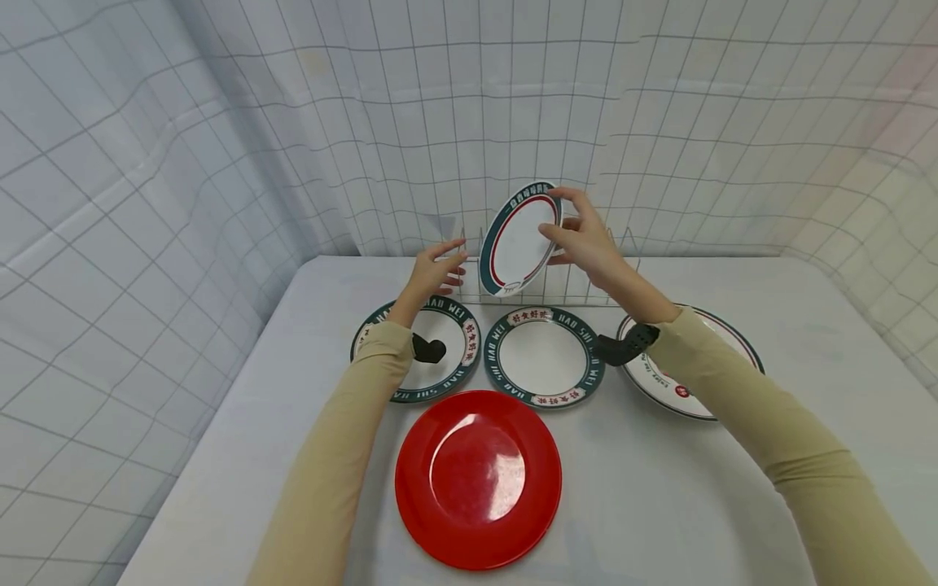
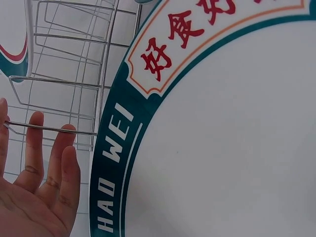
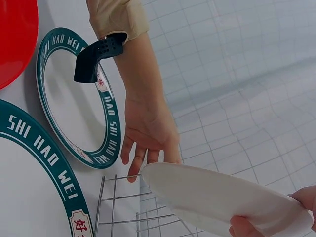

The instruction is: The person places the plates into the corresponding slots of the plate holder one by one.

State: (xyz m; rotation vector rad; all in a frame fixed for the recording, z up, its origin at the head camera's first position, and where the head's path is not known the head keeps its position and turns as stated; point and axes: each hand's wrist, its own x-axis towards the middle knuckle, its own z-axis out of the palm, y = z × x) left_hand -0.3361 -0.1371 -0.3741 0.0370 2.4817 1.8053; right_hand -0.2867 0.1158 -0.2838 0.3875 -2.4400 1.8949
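Observation:
My right hand (image 1: 584,236) grips a white plate (image 1: 519,240) with a green rim and red ring by its right edge, thumb on the face. The plate tilts above a wire rack (image 2: 101,79) at the table's back; the right wrist view shows its white underside. At the rack's left end is my left hand (image 1: 432,270), fingers extended and fingertips against a wire. Below that hand lies a green-rimmed plate (image 1: 432,376), partly covered by the wrist. A similar green-rimmed plate (image 1: 544,358) lies in front of the rack.
Nearest on the white table (image 1: 630,505) is a red plate (image 1: 476,480). A white plate with dark rim lines (image 1: 659,384) lies at the right, partly beneath my right forearm. Grid-patterned curtains (image 1: 469,106) hang behind and at both sides.

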